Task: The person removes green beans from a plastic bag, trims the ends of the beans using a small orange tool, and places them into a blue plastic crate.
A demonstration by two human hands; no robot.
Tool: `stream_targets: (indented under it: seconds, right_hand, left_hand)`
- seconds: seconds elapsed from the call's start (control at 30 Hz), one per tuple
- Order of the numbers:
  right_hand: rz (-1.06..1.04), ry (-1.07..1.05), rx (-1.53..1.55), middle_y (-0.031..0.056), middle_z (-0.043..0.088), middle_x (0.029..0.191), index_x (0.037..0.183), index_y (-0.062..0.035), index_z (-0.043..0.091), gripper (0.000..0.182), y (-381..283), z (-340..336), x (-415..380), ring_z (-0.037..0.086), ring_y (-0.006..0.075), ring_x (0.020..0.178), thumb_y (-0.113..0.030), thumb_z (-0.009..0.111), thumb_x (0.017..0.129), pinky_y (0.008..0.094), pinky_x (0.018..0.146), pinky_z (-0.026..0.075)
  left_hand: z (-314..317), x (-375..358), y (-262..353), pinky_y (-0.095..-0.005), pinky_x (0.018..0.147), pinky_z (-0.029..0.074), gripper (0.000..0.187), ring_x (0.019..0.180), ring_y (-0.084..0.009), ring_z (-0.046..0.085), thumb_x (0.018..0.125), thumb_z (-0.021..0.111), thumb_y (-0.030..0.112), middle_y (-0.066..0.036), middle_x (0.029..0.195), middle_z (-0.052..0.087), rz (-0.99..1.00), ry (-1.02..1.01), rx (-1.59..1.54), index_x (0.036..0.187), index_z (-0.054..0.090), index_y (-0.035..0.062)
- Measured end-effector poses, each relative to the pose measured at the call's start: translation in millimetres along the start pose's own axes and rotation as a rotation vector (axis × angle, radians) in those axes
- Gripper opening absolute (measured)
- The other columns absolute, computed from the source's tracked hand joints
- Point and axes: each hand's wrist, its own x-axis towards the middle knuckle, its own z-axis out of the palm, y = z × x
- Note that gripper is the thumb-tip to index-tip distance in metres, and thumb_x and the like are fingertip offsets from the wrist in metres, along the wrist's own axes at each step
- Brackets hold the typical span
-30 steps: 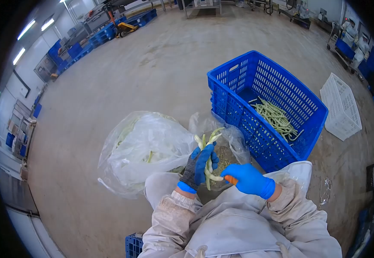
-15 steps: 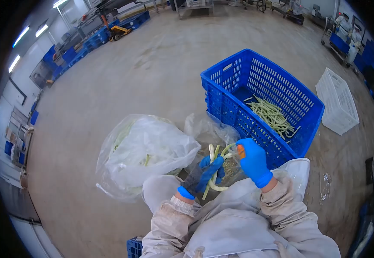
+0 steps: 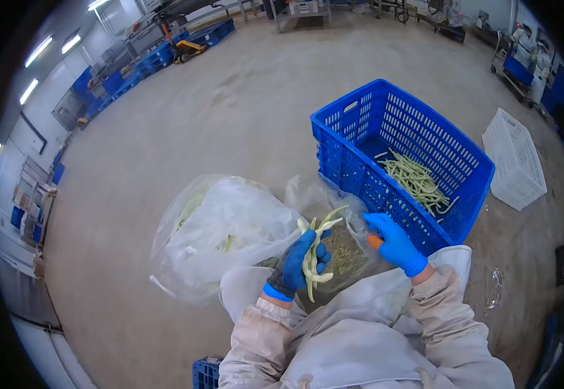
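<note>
A small bunch of pale green beans (image 3: 314, 256) rests in my left hand (image 3: 295, 266), its fingers curled round them. That hand wears a dark grey and blue glove, and the bean ends stick out above and below the grip. My right hand (image 3: 398, 246), in a blue glove, is apart from the bunch with fingers stretched and an orange cover at the thumb. Below and between the hands, an opened clear plastic bag (image 3: 350, 259) holds small green trimmings. The bag lies against a blue crate (image 3: 385, 194) with a heap of green beans (image 3: 414, 180) inside.
A large translucent bag (image 3: 223, 220) with green contents lies left of my knees. Beyond the blue crate stands a white crate (image 3: 515, 159). Blue pallets (image 3: 155, 61) and a yellow pallet jack (image 3: 188, 48) are at the far left. Two people (image 3: 533, 55) stand far right.
My right hand has drawn back to the right, away from the beans, and its fingers have stretched out. My left hand has turned slightly and still holds the bunch. The view has shifted a little.
</note>
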Motion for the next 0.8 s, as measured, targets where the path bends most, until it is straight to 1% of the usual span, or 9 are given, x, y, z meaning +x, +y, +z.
stream_targets:
  seconds: [0.07,0.1,0.2,0.37,0.5,0.57,0.67,0.7,0.8]
  right_hand:
    - [0.206,0.047,0.766,0.0154,0.055,0.107,0.114,-0.0062,0.057,0.036,-35.8,-6.5,20.8,0.057,0.0278,0.089,0.000,0.060,0.078,0.0310,0.079,0.046]
    - [0.211,0.053,0.769,0.0154,0.055,0.107,0.114,-0.0062,0.057,0.036,-38.8,-1.6,26.3,0.057,0.0278,0.089,0.000,0.060,0.078,0.0310,0.079,0.046]
    - [0.008,-0.023,0.591,0.0128,0.058,0.097,0.106,-0.0043,0.060,0.027,-37.5,2.1,34.1,0.057,0.0258,0.086,0.000,0.059,0.079,0.0314,0.076,0.046]
    - [-0.039,0.353,0.243,0.0101,0.058,0.086,0.095,-0.0032,0.061,0.016,-42.6,-52.6,42.0,0.056,0.0235,0.082,0.000,0.060,0.079,0.0322,0.073,0.046]
    - [-0.001,0.571,0.056,0.0140,0.059,0.096,0.102,-0.0018,0.060,0.024,9.9,-128.8,44.9,0.058,0.0270,0.091,0.000,0.059,0.078,0.0331,0.080,0.045]
    - [0.087,0.677,-0.669,0.0171,0.058,0.104,0.111,-0.0011,0.056,0.034,24.9,-143.9,46.3,0.056,0.0302,0.097,0.001,0.058,0.077,0.0365,0.085,0.044]
    - [0.257,0.306,0.151,0.0190,0.057,0.112,0.116,-0.0022,0.055,0.040,-11.6,-96.9,30.0,0.054,0.0320,0.104,-0.006,0.062,0.077,0.0367,0.089,0.043]
    - [0.186,0.085,0.238,0.0169,0.061,0.107,0.110,-0.0050,0.059,0.033,-32.2,-81.5,25.8,0.058,0.0296,0.099,-0.011,0.063,0.078,0.0357,0.085,0.045]
    - [0.103,-0.040,0.371,0.0142,0.064,0.091,0.101,-0.0062,0.063,0.024,-56.7,-18.5,2.4,0.061,0.0304,0.083,-0.015,0.064,0.079,0.0350,0.074,0.048]
  left_hand:
    - [-0.2,-0.1,-4.5,-0.0249,0.052,0.046,0.047,0.064,-0.0128,0.054,0.094,0.045,0.038,0.000,0.073,0.054,-0.030,-0.018,0.002,0.124,0.048,0.0026]
    - [1.0,-0.2,-6.6,-0.0249,0.052,0.046,0.047,0.064,-0.0128,0.054,0.094,0.045,0.038,0.000,0.073,0.054,-0.036,-0.019,0.006,0.124,0.048,0.0026]
    - [5.7,4.3,-13.0,-0.0250,0.052,0.046,0.047,0.063,-0.0139,0.053,0.094,0.044,0.038,0.000,0.072,0.053,-0.071,0.024,0.030,0.124,0.048,0.0024]
    - [-13.7,5.1,-18.3,-0.0274,0.060,0.049,0.041,0.076,-0.0173,0.057,0.094,0.046,0.033,-0.001,0.076,0.053,0.032,0.048,-0.146,0.122,0.048,0.0032]
    - [-21.3,11.7,-18.0,-0.0323,0.072,0.052,0.033,0.086,-0.0214,0.057,0.093,0.051,0.025,-0.002,0.080,0.056,0.146,0.042,-0.324,0.120,0.050,0.0067]
    - [-17.2,16.7,-17.1,-0.0337,0.076,0.052,0.031,0.089,-0.0221,0.057,0.092,0.052,0.025,-0.002,0.082,0.058,0.201,0.089,-0.394,0.118,0.051,0.0076]
    - [0.1,22.8,-16.2,-0.0360,0.081,0.051,0.029,0.091,-0.0233,0.058,0.092,0.052,0.024,-0.002,0.083,0.059,0.212,0.052,-0.481,0.117,0.052,0.0082]
    - [5.1,23.0,-16.6,-0.0367,0.082,0.051,0.028,0.091,-0.0237,0.059,0.093,0.051,0.024,-0.002,0.083,0.060,0.223,0.035,-0.501,0.116,0.053,0.0086]
    - [13.9,22.4,-17.1,-0.0372,0.083,0.051,0.027,0.092,-0.0232,0.059,0.093,0.050,0.025,-0.002,0.086,0.061,0.265,-0.011,-0.508,0.115,0.053,0.0092]
